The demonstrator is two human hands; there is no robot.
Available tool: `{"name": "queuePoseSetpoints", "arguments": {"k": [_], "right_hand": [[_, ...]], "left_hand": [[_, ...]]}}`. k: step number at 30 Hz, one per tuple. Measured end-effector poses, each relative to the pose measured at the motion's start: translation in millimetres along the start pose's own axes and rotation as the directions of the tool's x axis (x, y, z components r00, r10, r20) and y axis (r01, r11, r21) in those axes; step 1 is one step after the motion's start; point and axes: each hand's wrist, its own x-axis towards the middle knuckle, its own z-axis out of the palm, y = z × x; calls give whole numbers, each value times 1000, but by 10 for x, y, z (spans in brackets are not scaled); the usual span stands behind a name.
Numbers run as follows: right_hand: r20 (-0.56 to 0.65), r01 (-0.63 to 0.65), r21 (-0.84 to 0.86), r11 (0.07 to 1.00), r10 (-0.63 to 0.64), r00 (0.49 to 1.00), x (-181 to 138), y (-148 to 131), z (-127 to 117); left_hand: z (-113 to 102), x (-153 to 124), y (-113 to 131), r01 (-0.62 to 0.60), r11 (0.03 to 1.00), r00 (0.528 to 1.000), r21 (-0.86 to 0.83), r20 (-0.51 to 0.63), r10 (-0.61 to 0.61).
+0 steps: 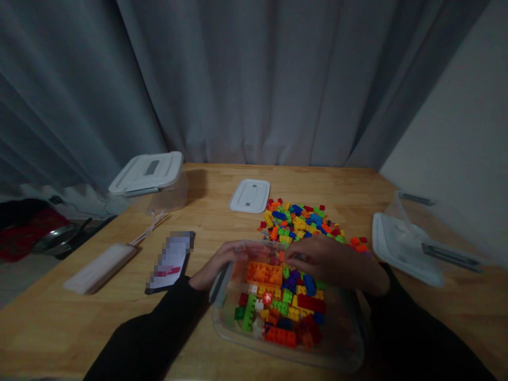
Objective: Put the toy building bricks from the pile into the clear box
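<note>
A clear plastic storage box (337, 330) stands in front of me with building bricks (280, 307) of several colours in it. At its far left corner, my left hand (220, 263) has its fingers closed over the rim. My right hand (323, 260) is above the box's far side, palm down with fingers curled toward the bricks. What its fingertips hold, if anything, is hidden. Just beyond the box lies a loose heap of small coloured bricks (299, 219) on the wooden table.
A white lid (250, 196) lies behind the heap. At the left stand a lidded clear box (169, 193), a pale power bank (101, 269) with a cable and a phone (170, 262). Another clear box (420, 233) with a white lid lies at the right. Grey curtains (254, 79) hang behind.
</note>
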Motion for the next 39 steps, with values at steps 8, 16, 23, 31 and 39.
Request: {"name": "queuePoseSetpoints", "arguments": {"k": [8, 16, 23, 31, 39], "right_hand": [[-289, -276, 73, 958, 285, 914, -118, 424, -408], [-318, -394, 7, 919, 376, 870, -239, 942, -468], [-291, -463, -72, 883, 426, 857, -305, 1263, -448], [-222, -547, -102, 831, 517, 827, -363, 1638, -330], [-159, -601, -77, 796, 585, 795, -385, 1919, -167]], "left_hand": [[-23, -15, -17, 10, 1000, 1000, 6, -2, -10], [-55, -12, -57, 26, 1000, 1000, 13, -6, -26], [-38, -10, -21, 2, 999, 1000, 37, -15, -2], [-40, -18, -27, 22, 999, 1000, 28, -21, -21], [-13, -17, 27, 6, 999, 1000, 54, -27, -4]]}}
